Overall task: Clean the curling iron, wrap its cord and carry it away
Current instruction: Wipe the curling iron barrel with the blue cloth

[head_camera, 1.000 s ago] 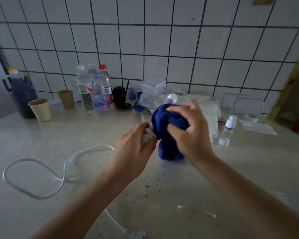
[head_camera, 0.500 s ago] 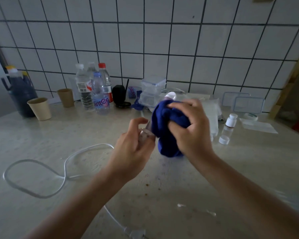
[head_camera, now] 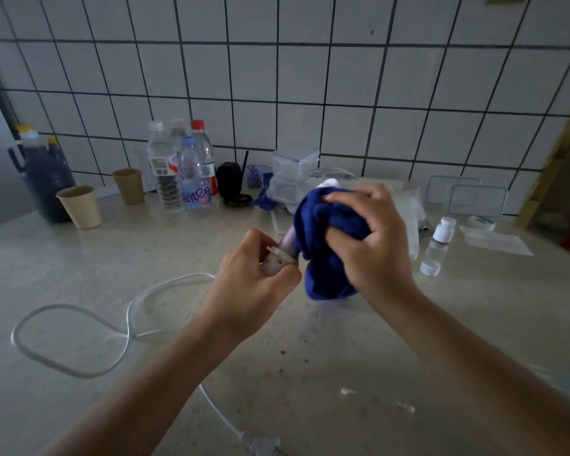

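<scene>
Dead centre of the frame, the curling iron (head_camera: 287, 248) is held up off the countertop (head_camera: 79, 258). The left hand (head_camera: 250, 287) has its fingers curled round the white handle end. The right hand (head_camera: 372, 245) is clamped on a dark blue cloth (head_camera: 323, 258) that's bunched over the barrel, so only a bit of purplish barrel shows between the hands, plus a white tip poking out on top. The white cord (head_camera: 79, 370) sprawls in a loose loop at lower left, and its plug (head_camera: 260, 445) sits at the bottom edge. Along the tiled wall up top there are water bottles (head_camera: 191, 179), two paper cups (head_camera: 79, 207) and a dark jug (head_camera: 46, 179) at far left. A small white-capped bottle (head_camera: 443, 230) stands off to the right.
</scene>
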